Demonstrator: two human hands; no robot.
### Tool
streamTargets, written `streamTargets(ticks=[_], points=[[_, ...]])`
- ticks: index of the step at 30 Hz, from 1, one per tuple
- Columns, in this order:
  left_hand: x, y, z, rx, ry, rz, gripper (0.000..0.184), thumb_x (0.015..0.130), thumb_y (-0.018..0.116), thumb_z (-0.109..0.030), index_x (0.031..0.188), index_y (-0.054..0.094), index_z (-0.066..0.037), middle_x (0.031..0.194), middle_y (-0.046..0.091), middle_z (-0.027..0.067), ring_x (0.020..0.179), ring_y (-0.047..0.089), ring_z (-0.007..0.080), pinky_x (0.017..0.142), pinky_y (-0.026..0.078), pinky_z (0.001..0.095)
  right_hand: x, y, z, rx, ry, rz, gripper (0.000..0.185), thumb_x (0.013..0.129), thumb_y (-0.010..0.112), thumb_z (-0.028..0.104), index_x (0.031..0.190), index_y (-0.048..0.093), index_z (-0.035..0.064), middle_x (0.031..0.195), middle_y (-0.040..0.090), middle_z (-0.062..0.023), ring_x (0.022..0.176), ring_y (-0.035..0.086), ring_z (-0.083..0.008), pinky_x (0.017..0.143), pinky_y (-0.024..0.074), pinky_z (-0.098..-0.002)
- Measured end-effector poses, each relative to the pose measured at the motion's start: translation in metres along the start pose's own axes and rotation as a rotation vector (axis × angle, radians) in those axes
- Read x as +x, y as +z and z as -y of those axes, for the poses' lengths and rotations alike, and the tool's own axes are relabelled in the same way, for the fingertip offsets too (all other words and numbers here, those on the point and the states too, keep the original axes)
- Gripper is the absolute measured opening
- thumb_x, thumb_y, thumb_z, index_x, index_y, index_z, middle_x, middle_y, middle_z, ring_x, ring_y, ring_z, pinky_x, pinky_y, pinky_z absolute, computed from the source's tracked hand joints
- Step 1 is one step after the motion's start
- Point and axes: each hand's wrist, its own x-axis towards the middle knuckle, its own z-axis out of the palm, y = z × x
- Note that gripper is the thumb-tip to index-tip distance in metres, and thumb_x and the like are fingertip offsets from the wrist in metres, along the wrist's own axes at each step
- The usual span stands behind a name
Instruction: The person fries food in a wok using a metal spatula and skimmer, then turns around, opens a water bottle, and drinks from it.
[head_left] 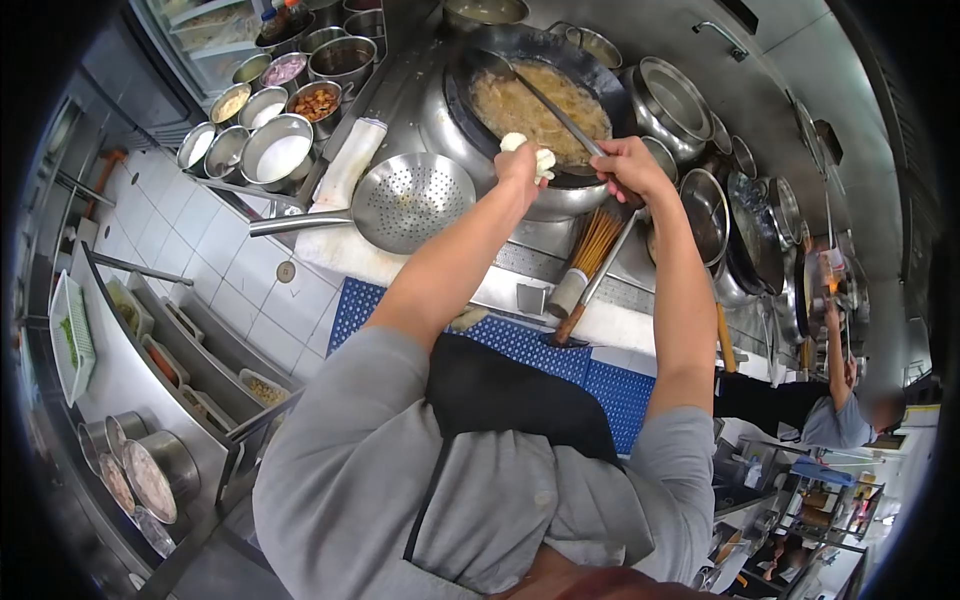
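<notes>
Visibly crumpled, a white cloth [544, 163] gripped by left fingers [516, 162], a long, slim utensil handle [557, 112] by right fingers [612, 160].

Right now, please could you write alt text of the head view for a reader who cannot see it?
A large wok of foamy, brownish liquid; the wearer's right grip holds a long-handled tool over it, and the left grip holds a white, cloth-like bundle by its near edge. A perforated metal strainer lies to the left.

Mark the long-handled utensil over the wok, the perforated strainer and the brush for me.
Long-handled utensil [558, 111]: head view, middle of its shaft.
Perforated strainer [414, 202]: head view, centre of its bowl.
Brush [594, 246]: head view, its bristles.
</notes>
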Motion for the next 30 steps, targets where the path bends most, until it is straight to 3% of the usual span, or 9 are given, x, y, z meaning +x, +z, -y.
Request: streamTargets(ticks=[3,5,13,15,19,22,23,26,30], points=[[-0.012,0.015,-0.01,-0.053,-0.017,-0.025,0.024,0.087,0.062,-0.019,0.105,0.059,-0.003,0.09,0.066,0.0122,0.068,0.062,0.0235,0.045,0.043,0.0344,-0.008,-0.003,-0.002,0.005,0.008,0.042,0.02,0.091,0.063,0.011,0.109,0.068,0.0011,0.064,0.057,0.0005,0.042,0.05,-0.0061,0.034,0.0366,-0.0236],[-0.01,0.014,-0.004,-0.082,-0.005,-0.068,0.025,0.085,0.064,-0.018,0.103,0.059,-0.002,0.086,0.066,0.0122,0.061,0.06,0.0235,0.041,0.04,0.0354,-0.015,-0.005,-0.002,0.0,0.026,0.06,0.022,0.091,0.063,0.01,0.11,0.068,0.0002,0.065,0.057,-0.0006,0.042,0.05,-0.0067,0.034,0.0367,-0.0248],[-0.017,0.016,-0.007,-0.088,-0.012,-0.062,0.028,0.083,0.066,-0.015,0.106,0.057,-0.002,0.088,0.065,0.0132,0.066,0.06,0.0234,0.043,0.041,0.0346,-0.062,-0.023,0.008,-0.07,0.057,0.115,0.042,0.09,0.063,0.007,0.131,0.059,-0.0005,0.065,0.056,0.0,0.043,0.049,-0.006,0.036,0.038,-0.0226],[0.011,0.001,0.005,-0.059,-0.018,0.02,0.026,0.09,0.062,-0.02,0.111,0.057,-0.006,0.092,0.066,0.0116,0.071,0.063,0.0239,0.045,0.044,0.0351,-0.08,-0.027,0.011,-0.075,0.082,0.116,0.046,0.09,0.062,0.006,0.135,0.056,-0.0008,0.065,0.055,-0.0002,0.043,0.049,-0.0058,0.035,0.0374,-0.0226],[-0.007,0.014,-0.002,-0.071,-0.026,0.004,0.027,0.091,0.062,-0.023,0.111,0.056,-0.006,0.093,0.066,0.0108,0.072,0.063,0.0232,0.046,0.044,0.0335,-0.11,-0.032,0.0,-0.123,0.031,0.046,0.037,0.09,0.059,0.005,0.127,0.061,-0.001,0.065,0.054,-0.0001,0.044,0.049,-0.007,0.036,0.0385,-0.0237],[-0.002,0.012,0.007,-0.07,-0.004,-0.042,0.028,0.091,0.062,-0.023,0.111,0.056,-0.006,0.093,0.066,0.0101,0.071,0.062,0.0224,0.046,0.043,0.033,-0.12,-0.025,0.005,-0.001,0.063,0.04,0.026,0.092,0.059,0.007,0.116,0.063,-0.0024,0.065,0.055,-0.0006,0.044,0.05,-0.007,0.036,0.0389,-0.0234],[0.001,0.01,0.013,-0.026,0.032,-0.058,0.027,0.091,0.061,-0.023,0.111,0.057,-0.006,0.092,0.066,0.0096,0.07,0.061,0.0216,0.046,0.043,0.0328,-0.12,-0.02,0.005,0.066,0.063,0.027,0.032,0.094,0.058,0.007,0.124,0.06,-0.003,0.07,0.057,-0.0008,0.044,0.051,-0.0062,0.036,0.0389,-0.0214],[-0.007,0.02,0.011,-0.151,-0.037,-0.079,0.031,0.085,0.065,-0.02,0.111,0.057,-0.004,0.096,0.065,0.0133,0.072,0.062,0.0237,0.047,0.043,0.0349,-0.125,-0.011,0.017,0.251,0.062,0.081,0.026,0.095,0.058,0.01,0.117,0.061,-0.0033,0.07,0.057,-0.0011,0.045,0.053,-0.0068,0.036,0.0418,-0.0213],[0.001,0.019,0.021,-0.087,-0.007,-0.078,0.027,0.088,0.062,-0.023,0.109,0.057,-0.007,0.097,0.063,0.0107,0.075,0.06,0.0226,0.049,0.044,0.0334,-0.104,-0.012,0.02,0.351,0.088,0.136,0.014,0.097,0.057,0.012,0.099,0.059,-0.0022,0.07,0.059,-0.0026,0.046,0.055,-0.008,0.036,0.0448,-0.0213]])
